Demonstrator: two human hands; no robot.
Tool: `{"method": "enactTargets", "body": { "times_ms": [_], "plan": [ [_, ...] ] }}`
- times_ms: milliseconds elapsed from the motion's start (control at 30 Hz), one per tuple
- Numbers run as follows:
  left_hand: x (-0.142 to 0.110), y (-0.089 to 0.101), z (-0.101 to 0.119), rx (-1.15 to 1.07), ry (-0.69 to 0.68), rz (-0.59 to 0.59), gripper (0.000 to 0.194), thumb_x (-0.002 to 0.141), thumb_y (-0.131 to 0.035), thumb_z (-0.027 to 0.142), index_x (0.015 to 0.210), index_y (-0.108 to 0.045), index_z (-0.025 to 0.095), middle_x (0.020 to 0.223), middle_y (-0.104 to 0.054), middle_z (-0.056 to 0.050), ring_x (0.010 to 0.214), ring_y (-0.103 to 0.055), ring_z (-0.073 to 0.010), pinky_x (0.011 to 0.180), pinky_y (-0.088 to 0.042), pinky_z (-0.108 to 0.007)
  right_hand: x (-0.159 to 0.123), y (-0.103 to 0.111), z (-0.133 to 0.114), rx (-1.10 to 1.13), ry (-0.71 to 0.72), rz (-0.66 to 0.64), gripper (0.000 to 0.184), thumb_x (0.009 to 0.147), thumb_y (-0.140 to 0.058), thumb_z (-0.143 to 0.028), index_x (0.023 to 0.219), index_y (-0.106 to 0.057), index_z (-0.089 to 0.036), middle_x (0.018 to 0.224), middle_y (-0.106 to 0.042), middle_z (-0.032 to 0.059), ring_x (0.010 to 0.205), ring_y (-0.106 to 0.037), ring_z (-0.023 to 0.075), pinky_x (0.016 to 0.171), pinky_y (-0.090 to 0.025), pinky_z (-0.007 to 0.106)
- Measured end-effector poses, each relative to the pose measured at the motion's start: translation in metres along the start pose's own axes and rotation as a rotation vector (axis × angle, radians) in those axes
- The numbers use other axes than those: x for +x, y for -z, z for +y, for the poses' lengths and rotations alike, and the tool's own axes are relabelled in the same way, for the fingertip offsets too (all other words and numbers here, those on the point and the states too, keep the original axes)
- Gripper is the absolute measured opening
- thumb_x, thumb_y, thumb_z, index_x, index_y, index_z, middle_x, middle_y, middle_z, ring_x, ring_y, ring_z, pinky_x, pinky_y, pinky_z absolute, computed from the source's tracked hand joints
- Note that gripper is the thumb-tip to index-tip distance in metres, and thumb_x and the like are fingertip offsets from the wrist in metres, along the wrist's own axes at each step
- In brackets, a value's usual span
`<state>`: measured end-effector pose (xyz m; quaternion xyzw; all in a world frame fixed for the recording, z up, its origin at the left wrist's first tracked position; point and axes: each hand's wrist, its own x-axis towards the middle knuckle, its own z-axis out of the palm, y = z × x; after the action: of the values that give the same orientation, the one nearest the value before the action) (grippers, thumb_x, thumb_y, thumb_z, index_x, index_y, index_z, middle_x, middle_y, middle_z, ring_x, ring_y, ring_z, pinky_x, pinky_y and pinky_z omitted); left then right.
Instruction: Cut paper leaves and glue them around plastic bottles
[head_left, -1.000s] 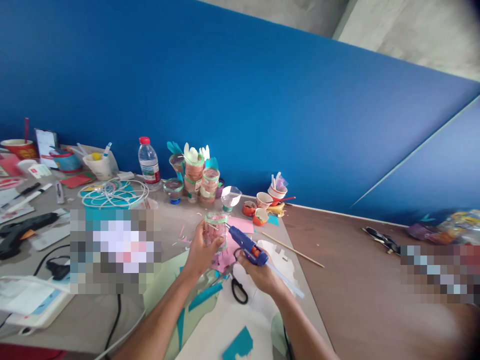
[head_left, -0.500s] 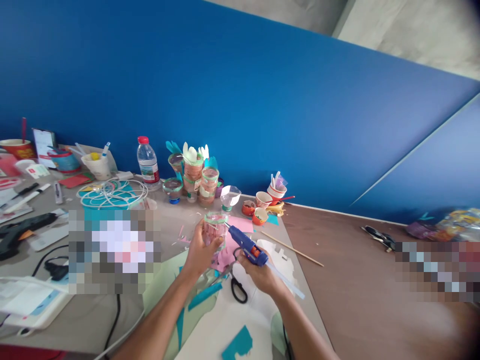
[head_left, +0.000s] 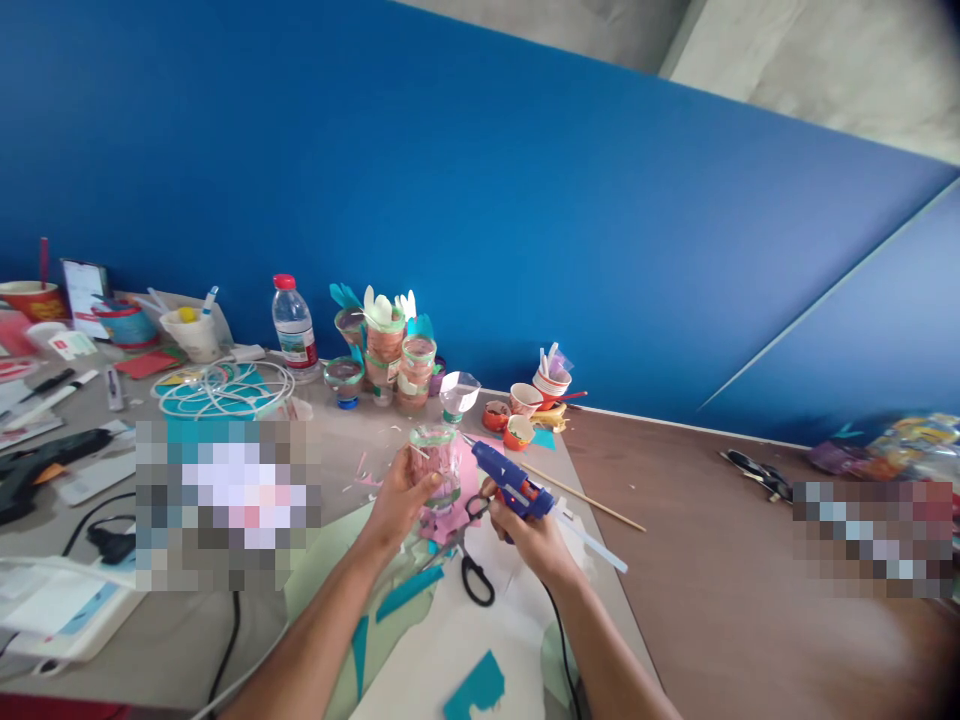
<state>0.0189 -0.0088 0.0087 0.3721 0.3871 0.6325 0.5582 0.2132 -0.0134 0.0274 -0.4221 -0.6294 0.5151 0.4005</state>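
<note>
My left hand is closed round a clear plastic cup with a green rim and pink strips on its wall. In my right hand is a blue glue gun, a translucent glue stick poking out of its back. Its nozzle points toward the cup and stands a little apart from it. Below my hands lie black-handled scissors, pink paper scraps and teal paper pieces on white and pale green sheets.
Decorated plastic cups stand by the blue wall, beside a water bottle. Small red paper cups and a wooden stick are at the right. A black glue gun and coiled white cable lie left.
My right hand has drawn the glue gun back to the right, so its nozzle has come away from the cup. My left hand keeps the cup in nearly the same place.
</note>
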Motion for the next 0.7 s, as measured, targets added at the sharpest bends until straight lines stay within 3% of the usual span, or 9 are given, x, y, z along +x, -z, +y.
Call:
{"method": "enactTargets", "body": {
  "times_ms": [133,233,333,500,700],
  "plan": [
    [0.001,0.003,-0.003,0.019,-0.020,-0.043,0.043,0.069,-0.074,0.039,0.104,-0.060,0.020,0.103,-0.067,-0.007,0.099,-0.062,-0.0232,0.087,-0.045,-0.037,-0.001,0.003,0.005,0.150,0.056,-0.029,0.035,0.080,-0.057,-0.040,0.107,-0.058,-0.019,0.060,-0.047,-0.0041,0.052,-0.040,0.0100,0.052,-0.036,0.024],
    [0.003,0.006,-0.006,0.000,-0.010,-0.040,0.041,0.070,-0.073,0.039,0.103,-0.061,0.020,0.103,-0.067,-0.008,0.099,-0.062,-0.0228,0.086,-0.045,-0.035,-0.001,0.003,0.006,0.185,0.075,-0.041,0.035,0.080,-0.058,-0.039,0.107,-0.059,-0.018,0.059,-0.048,-0.0038,0.052,-0.040,0.0101,0.051,-0.035,0.025],
    [0.004,0.006,-0.006,-0.045,-0.007,-0.023,0.038,0.069,-0.075,0.036,0.100,-0.062,0.019,0.101,-0.067,-0.007,0.096,-0.062,-0.0216,0.086,-0.044,-0.034,0.001,0.001,0.003,0.153,0.044,0.049,0.034,0.078,-0.058,-0.038,0.105,-0.059,-0.018,0.067,-0.055,-0.0015,0.050,-0.041,0.0093,0.052,-0.037,0.025],
    [0.003,0.002,0.001,-0.139,0.005,0.010,0.034,0.068,-0.076,0.030,0.097,-0.063,0.018,0.097,-0.068,-0.005,0.093,-0.062,-0.0193,0.084,-0.044,-0.031,0.001,0.006,-0.010,-0.095,0.025,0.203,0.035,0.078,-0.055,-0.038,0.105,-0.060,-0.017,0.057,-0.046,-0.0046,0.053,-0.044,0.0118,0.054,-0.040,0.025],
    [-0.002,0.005,0.009,-0.342,0.118,-0.003,0.025,0.073,-0.071,0.028,0.096,-0.066,0.019,0.093,-0.069,-0.003,0.085,-0.063,-0.0168,0.077,-0.047,-0.027,-0.005,0.028,-0.015,-0.516,0.169,0.341,0.028,0.074,-0.056,-0.032,0.097,-0.061,-0.018,0.089,-0.059,0.0051,0.074,-0.057,0.0173,0.068,-0.048,0.028]
  ]
}}
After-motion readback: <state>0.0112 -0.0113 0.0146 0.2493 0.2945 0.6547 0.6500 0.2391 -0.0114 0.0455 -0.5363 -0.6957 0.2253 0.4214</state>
